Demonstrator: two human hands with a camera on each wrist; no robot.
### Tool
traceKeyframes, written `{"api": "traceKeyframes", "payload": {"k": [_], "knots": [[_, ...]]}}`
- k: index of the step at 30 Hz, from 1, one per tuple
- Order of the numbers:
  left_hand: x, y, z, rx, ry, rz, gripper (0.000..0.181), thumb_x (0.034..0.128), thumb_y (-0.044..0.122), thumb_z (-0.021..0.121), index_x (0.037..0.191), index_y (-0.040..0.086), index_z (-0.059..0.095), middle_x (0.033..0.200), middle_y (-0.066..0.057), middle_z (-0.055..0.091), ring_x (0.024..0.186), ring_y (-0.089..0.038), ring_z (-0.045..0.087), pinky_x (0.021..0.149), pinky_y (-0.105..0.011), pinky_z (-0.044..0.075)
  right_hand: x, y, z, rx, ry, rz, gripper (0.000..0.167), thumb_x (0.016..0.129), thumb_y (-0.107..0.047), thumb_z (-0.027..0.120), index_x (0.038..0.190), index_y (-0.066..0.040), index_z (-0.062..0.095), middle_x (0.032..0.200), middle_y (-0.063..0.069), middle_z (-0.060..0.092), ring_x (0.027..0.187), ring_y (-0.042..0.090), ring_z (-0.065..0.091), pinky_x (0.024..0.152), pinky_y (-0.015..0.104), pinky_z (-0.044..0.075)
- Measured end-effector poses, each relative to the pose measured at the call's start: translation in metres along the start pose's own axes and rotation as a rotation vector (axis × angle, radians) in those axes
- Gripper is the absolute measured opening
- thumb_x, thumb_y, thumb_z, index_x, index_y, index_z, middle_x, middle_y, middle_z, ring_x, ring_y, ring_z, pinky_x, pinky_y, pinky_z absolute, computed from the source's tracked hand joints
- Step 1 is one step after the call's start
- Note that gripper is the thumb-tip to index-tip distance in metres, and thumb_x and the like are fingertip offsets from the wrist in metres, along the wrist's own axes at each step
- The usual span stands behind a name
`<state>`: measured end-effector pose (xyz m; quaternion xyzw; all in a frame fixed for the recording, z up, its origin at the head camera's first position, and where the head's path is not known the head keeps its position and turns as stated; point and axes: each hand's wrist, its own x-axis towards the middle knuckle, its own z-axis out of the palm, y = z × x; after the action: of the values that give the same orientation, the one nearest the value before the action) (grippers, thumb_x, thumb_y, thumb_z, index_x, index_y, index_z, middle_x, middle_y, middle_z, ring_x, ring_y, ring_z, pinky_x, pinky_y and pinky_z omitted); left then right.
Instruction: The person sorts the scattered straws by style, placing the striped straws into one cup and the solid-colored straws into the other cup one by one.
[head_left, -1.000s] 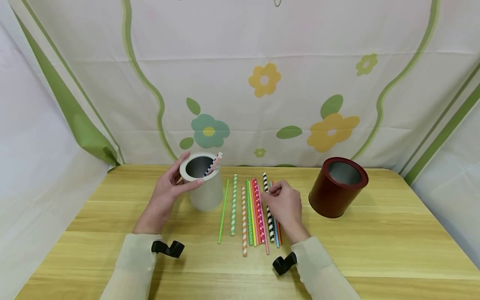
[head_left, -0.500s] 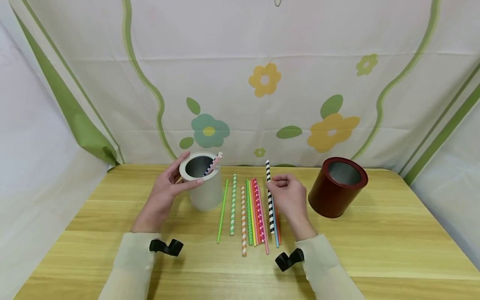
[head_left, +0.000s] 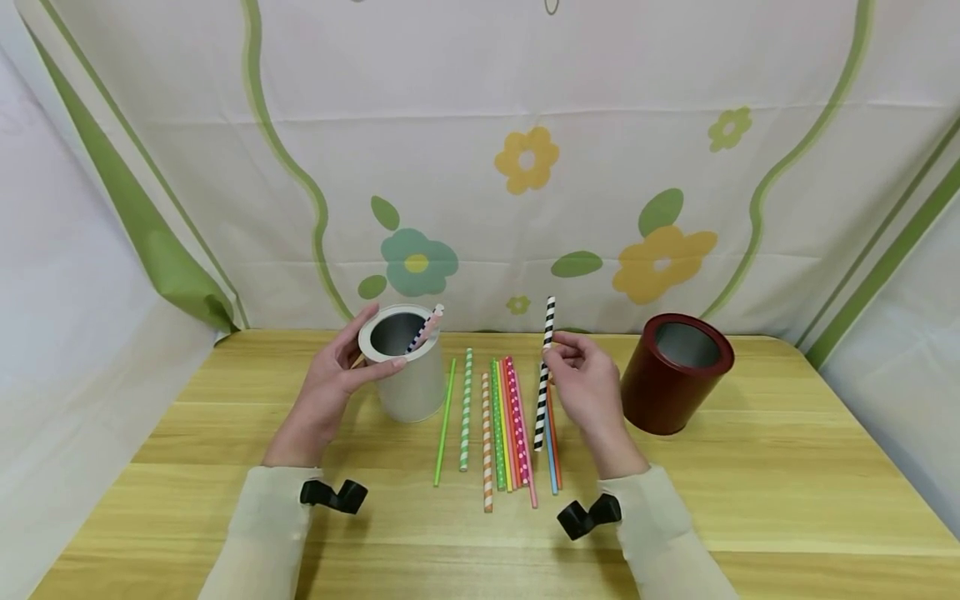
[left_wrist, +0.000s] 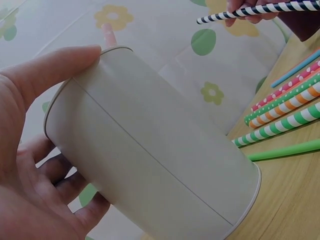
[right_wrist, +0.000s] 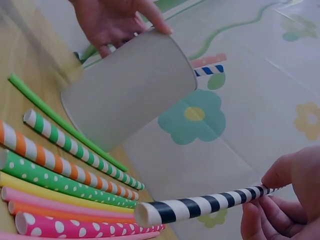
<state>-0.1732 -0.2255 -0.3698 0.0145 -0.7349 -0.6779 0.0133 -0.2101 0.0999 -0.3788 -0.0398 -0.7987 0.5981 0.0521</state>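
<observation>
In the head view my left hand point(head_left: 324, 396) grips the white can point(head_left: 414, 387) near its top, thumb on the rim and fingers round the far side. A pink straw point(right_wrist: 210, 59) and a blue-and-white striped straw point(right_wrist: 209, 70) stick out of its mouth. Between thumb and fingers my right hand point(head_left: 588, 379) pinches a black-and-white striped straw point(head_left: 541, 408), raised above the table and tilted. Below it lie a blue straw point(head_left: 553, 458) and an orange-red straw point(head_left: 557, 450), partly covered by the hand.
Several other straws lie side by side, among them orange-striped point(head_left: 487, 450), green-striped point(head_left: 467, 417), plain green point(head_left: 445, 425) and pink polka-dot point(head_left: 516, 408) ones. A dark red can point(head_left: 667, 392) stands on the right of the wooden table point(head_left: 787, 467). Flowered cloth point(head_left: 465, 167) hangs behind.
My right hand has taken hold of the black-and-white striped straw and lifted it up from the row, shifting slightly right. The left hand and white can stay in place.
</observation>
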Motion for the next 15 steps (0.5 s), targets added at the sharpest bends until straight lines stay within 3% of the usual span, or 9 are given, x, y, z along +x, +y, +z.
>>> {"api": "traceKeyframes", "payload": {"k": [5, 15], "knots": [[0.001, -0.001, 0.001, -0.007, 0.001, -0.001, 0.091, 0.0945, 0.014, 0.083, 0.169, 0.037, 0.036, 0.178, 0.007, 0.03, 0.163, -0.023, 0.028, 0.134, -0.053, 0.027, 0.0, -0.002, -0.003, 0.133, -0.022, -0.003, 0.032, 0.103, -0.013, 0.066, 0.134, -0.005, 0.069, 0.106, 0.005, 0.064, 0.094, 0.019, 0.066, 0.08, 0.027, 0.064], [0.001, -0.002, 0.0, -0.003, 0.001, 0.006, 0.091, 0.0953, 0.013, 0.082, 0.17, 0.032, 0.033, 0.178, 0.01, 0.029, 0.162, -0.022, 0.029, 0.133, -0.053, 0.027, -0.003, -0.011, -0.008, 0.286, -0.02, -0.048, 0.03, 0.105, -0.01, 0.067, 0.133, -0.001, 0.062, 0.109, 0.005, 0.062, 0.093, 0.014, 0.067, 0.081, 0.021, 0.064]]}}
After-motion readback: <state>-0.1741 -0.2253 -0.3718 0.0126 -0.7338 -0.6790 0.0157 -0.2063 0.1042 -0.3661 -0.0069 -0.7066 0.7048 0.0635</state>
